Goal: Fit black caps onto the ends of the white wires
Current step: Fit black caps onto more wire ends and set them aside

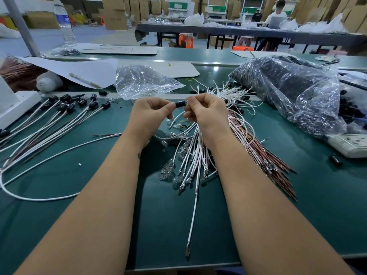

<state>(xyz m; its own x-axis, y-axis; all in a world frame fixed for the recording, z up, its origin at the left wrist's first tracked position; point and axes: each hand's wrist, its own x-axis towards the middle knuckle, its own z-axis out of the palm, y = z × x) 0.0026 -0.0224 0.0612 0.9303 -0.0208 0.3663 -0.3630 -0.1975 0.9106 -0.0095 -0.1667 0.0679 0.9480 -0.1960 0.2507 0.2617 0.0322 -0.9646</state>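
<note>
green bench (297,195) strewn with white wires (194,155). left hand (148,114) pinches a black cap (180,104). right hand (206,114) pinches its other end.

Both hands (179,114) seemingly pinch black cap (180,104).

Water bottle (64,22), pen (84,80), power strip (351,144).

Glossy black plastic cap (180,104), crinkly clear plastic bag (143,81), matt green tabletop (317,185)
</note>
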